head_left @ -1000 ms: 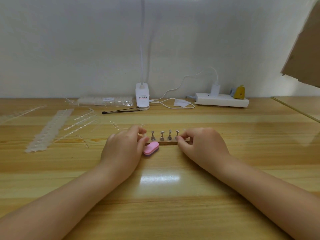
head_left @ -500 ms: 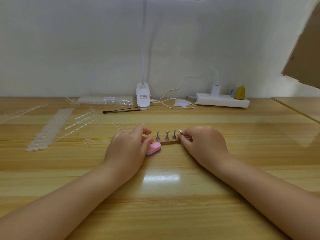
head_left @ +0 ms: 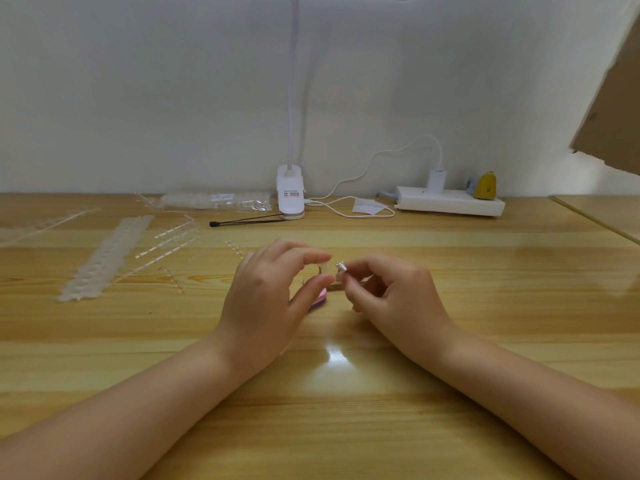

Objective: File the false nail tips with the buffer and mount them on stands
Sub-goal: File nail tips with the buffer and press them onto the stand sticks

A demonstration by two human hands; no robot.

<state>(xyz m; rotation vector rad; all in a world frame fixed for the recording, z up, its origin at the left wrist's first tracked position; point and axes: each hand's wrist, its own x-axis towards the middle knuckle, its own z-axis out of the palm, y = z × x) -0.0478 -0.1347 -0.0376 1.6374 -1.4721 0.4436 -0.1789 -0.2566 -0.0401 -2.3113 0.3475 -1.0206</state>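
Metal stand (head_left: 341, 267) is pinched in my right hand (head_left: 394, 299), fingers and thumb curled round its lower part, silver head sticking up just above the fingertips. Right grip is lifted off the bench (head_left: 346, 427), near centre. My left hand (head_left: 266, 299) sits just beside it, thumb and forefinger brought close together right at the stand; there's a pale blur at the forefinger tip that could be a nail tip, but I can't tell, so I can't say whether the left grip holds anything. Pink buffer (head_left: 319, 299) lies on the bench under and between both hands, mostly hidden by the left thumb. Wooden base strip (head_left: 334, 287) of the stand rack shows only as a thin sliver behind the fingers, with one dark stand stub (head_left: 320, 270) visible in the gap; the rest is covered. Left of me on the bench: a long strip of clear nail tips (head_left: 104, 259), plus several loose clear plastic runners (head_left: 166, 244) beside it. Further back, a clear bag of nail tips (head_left: 216, 200) lies against the wall, next to the white lamp clip base (head_left: 290, 197). Black thin tool (head_left: 246, 222) lies in front of the lamp base. White power strip (head_left: 450, 204) sits back right, with a white charger (head_left: 436, 180) and a yellow plug (head_left: 485, 185) in it, and a white cable (head_left: 349, 209) looping across the bench.
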